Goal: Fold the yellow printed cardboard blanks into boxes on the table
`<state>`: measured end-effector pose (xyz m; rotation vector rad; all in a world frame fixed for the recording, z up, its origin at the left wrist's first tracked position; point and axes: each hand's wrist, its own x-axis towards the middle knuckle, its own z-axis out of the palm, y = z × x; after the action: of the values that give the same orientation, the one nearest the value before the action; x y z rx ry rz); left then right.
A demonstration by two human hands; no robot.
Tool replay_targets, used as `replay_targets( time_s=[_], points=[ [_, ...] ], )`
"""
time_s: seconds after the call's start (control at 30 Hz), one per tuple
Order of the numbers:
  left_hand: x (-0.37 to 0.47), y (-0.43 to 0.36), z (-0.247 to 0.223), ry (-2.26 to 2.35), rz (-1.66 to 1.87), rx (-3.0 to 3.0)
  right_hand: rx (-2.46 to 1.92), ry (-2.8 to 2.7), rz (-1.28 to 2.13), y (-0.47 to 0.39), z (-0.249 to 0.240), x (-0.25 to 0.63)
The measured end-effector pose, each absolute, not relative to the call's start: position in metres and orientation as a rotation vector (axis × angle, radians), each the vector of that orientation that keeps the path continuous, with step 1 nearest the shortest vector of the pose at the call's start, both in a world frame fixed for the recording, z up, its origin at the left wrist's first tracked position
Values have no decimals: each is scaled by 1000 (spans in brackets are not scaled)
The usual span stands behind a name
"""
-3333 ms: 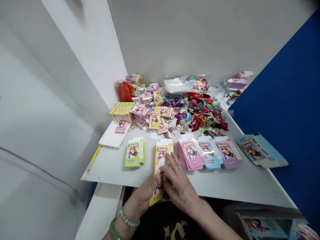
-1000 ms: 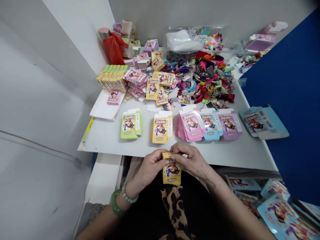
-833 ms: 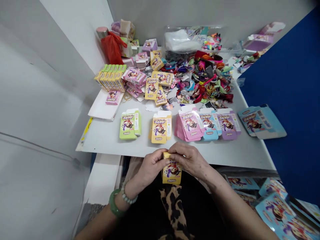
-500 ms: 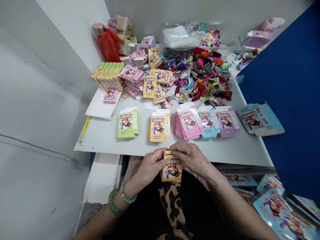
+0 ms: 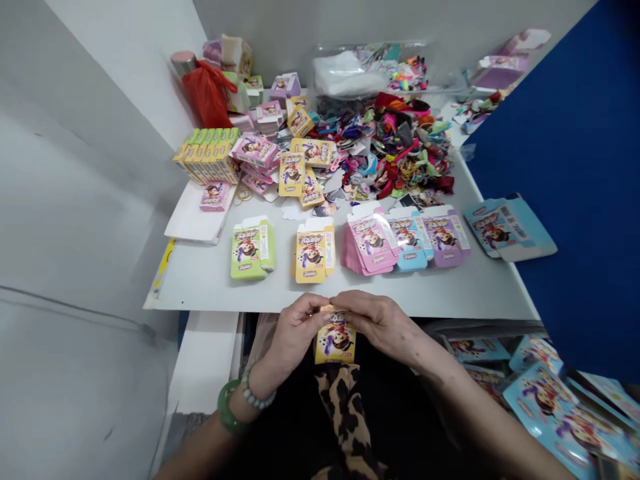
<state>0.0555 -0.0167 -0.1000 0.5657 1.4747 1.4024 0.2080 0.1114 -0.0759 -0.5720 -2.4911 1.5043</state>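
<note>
A small yellow box (image 5: pixel 336 341) with a cartoon figure is held upright in front of my body, just off the table's front edge. My left hand (image 5: pixel 296 337) grips its left side near the top, with the thumb on the front. Across the top right lie the fingers of my right hand (image 5: pixel 380 323), closed on the upper edge and hiding the top flap. Beyond my hands, flat cartons lie in a row: a green stack (image 5: pixel 249 253), a yellow stack (image 5: pixel 311 257), a pink stack (image 5: pixel 371 243), a blue one (image 5: pixel 409 243) and a purple one (image 5: pixel 444 240).
Finished-looking boxes (image 5: pixel 210 157) stand at the table's left, near a red bag (image 5: pixel 207 93). A colourful heap of small items (image 5: pixel 395 147) fills the back, before a clear tray (image 5: pixel 370 73). Blue cartons (image 5: pixel 545 400) lie low on the right.
The view has shifted slightly, so the table items sit further left. My right hand's fingers now lie flatter and closer together over the top of the yellow box.
</note>
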Motion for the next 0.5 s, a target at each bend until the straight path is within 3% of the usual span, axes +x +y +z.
replay_targets(
  time_s=[0.2, 0.37, 0.5],
  points=[
    [45, -8, -103, 1472, 1371, 565, -876, -2151, 1569, 97, -87, 207],
    [45, 17, -97, 1519, 1096, 720, -1014, -2172, 1270, 115, -83, 243],
    [47, 35, -90, 1672, 941, 858, -1440, -1993, 970, 128, -65, 316]
  ],
)
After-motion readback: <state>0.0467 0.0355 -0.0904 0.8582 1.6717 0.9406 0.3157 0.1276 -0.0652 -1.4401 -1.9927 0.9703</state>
